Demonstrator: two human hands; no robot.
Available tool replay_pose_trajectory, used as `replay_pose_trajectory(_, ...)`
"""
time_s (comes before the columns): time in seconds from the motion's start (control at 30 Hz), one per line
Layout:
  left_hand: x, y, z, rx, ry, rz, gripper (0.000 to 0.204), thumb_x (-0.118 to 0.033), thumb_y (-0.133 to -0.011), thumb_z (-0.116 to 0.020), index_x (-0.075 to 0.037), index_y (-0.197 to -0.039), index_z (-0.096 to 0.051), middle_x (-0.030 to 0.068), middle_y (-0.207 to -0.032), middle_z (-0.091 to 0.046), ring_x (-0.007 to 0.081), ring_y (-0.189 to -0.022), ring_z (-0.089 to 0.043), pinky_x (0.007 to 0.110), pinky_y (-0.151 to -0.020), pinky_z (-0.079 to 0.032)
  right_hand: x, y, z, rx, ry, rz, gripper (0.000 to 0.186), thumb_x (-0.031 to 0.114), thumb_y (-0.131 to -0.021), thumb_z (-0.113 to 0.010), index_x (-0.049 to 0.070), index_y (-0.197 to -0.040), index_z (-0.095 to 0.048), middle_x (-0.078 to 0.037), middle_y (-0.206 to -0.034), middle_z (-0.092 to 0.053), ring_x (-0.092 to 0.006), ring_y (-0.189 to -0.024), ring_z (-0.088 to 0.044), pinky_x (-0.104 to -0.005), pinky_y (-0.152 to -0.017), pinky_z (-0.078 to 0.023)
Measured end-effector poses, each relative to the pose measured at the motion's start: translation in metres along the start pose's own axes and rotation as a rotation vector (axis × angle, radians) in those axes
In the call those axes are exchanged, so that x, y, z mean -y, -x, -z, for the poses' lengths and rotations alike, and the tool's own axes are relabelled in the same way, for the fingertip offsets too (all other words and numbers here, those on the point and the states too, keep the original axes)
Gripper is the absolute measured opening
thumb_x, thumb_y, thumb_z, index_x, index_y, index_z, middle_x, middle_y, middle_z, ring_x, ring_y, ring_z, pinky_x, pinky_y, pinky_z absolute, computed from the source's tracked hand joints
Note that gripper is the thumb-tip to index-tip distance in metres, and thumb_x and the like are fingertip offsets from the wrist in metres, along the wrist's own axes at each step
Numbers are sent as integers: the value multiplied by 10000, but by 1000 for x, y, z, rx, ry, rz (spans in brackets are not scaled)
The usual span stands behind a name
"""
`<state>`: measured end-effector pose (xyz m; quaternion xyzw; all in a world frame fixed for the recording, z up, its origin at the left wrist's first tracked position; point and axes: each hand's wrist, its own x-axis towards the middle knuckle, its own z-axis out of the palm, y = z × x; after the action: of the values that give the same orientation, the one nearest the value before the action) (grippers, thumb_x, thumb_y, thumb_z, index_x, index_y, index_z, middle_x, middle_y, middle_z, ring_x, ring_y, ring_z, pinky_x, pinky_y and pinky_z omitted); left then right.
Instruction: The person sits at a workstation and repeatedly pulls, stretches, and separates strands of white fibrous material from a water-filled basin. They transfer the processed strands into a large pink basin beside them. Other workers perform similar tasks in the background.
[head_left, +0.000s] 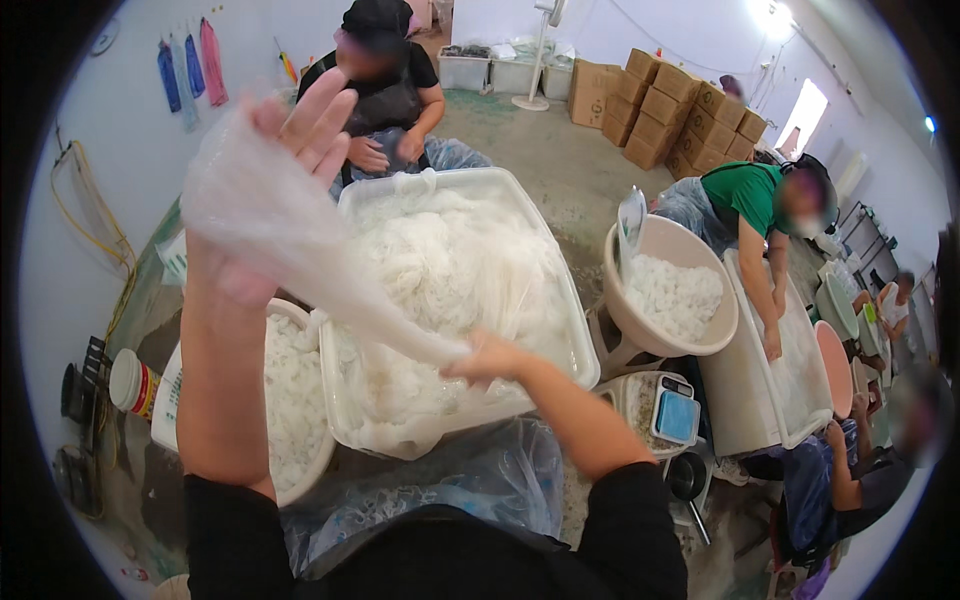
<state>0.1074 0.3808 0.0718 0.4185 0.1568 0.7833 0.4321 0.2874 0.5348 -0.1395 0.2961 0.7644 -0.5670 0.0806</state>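
My left hand (310,125) is raised at the upper left, its fingers stretched out and slightly apart. A hank of wet, translucent white strands (300,230) hangs across that hand and wrist, blurred by motion. It slants down to my right hand (490,360), which is closed around its lower end. Below the right hand sits a white rectangular tub (585,345), filled with a heap of the same white strands (430,250). To the left of the tub, a round basin (318,470) holds more of this material.
A person (385,100) sits across the tub. At right are a beige basin (725,335) of white strands, a scale (677,415), a black pan (686,477) and a person in green (750,195) bending over a large tub (740,400). Cardboard boxes (660,110) are stacked behind.
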Motion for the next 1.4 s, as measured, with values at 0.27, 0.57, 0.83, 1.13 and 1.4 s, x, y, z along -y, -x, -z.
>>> replay_pose_trajectory(0.27, 92, 100, 160, -680, -366, 268, 294, -114, -889, -521, 3, -1158, -547, 144, -1273, -535, 215, -1246, -448, 320, -1066, -323, 167, 101, 73, -270, 55, 659, 258, 220, -674, -725, 7, -813, -682, -25, -661, -628, -107, -563, -575, -268, -512, -466)
replay_pose_trajectory(0.57, 164, 110, 93, 57, -1610, -202, 600, -104, -720, -662, -11, -1279, -465, 167, -1293, -494, 362, -1292, -371, 421, -1094, -251, 71, 65, -20, 151, -241, 262, 263, 195, -694, -730, 40, -884, -635, -14, -620, -543, -115, -506, -504, -282, -532, -450)
replay_pose_trajectory(0.83, 46, 2, 6, -4, -313, -90, 293, -246, -907, -511, -107, -1161, -554, 69, -1226, -523, 192, -1104, -482, 299, -935, -345, -26, -8, -42, 208, -320, 322, 363, 154, -683, -754, 10, -974, -593, -45, -706, -593, -144, -658, -592, -286, -619, -491)
replay_pose_trajectory(1.13, 67, 61, 85, -324, 79, 128, 353, -247, -931, -516, -66, -1234, -511, 93, -1197, -570, 218, -1185, -516, 322, -1018, -378, 110, 79, 68, -234, 36, 517, 207, 159, -653, -734, 25, -806, -698, -2, -630, -612, -69, -503, -536, -207, -436, -398)
replay_pose_trajectory(1.4, 178, 154, 79, -311, -1362, -73, 840, -130, -746, -665, -47, -1446, -209, 207, -1458, -231, 344, -1355, -236, 405, -1089, -252, 120, 86, 15, -276, 567, 424, 293, 271, -663, -709, 5, -779, -665, -149, -637, -619, -196, -603, -622, -342, -586, -490)
